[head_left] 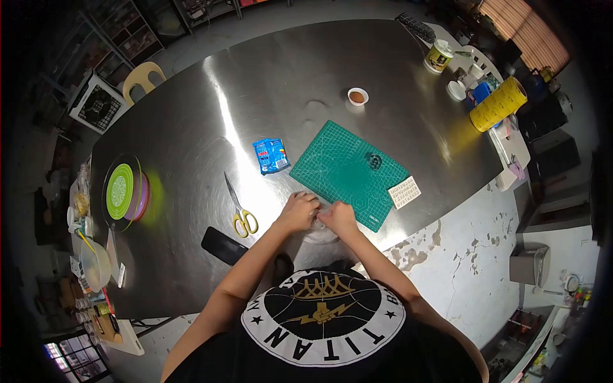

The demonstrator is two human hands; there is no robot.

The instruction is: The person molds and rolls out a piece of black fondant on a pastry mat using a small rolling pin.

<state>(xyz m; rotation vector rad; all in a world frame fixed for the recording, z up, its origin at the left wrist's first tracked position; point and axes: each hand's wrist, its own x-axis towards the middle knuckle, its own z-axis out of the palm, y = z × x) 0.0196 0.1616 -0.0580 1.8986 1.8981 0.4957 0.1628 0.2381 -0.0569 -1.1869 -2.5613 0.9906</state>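
Note:
At the table's front edge, my left hand [299,212] and my right hand [340,218] are close together with curled fingers. Both are closed on a see-through, crinkled piece of clear plastic [321,236], which hangs partly below them; its exact shape is hard to make out. Just beyond my fingers lies a green cutting mat [348,169], with a small dark round item [374,161] on it. A cream sheet of raised letters [405,193] overlaps the mat's right corner. Left of the mat is a blue packet [271,156].
Scissors with yellow handles [244,222] and a black phone [223,246] lie left of my arms. A small white cup of brown powder [357,97] stands farther back. Green and purple plates [120,191] are at the left, a yellow tape roll [498,105] at the right.

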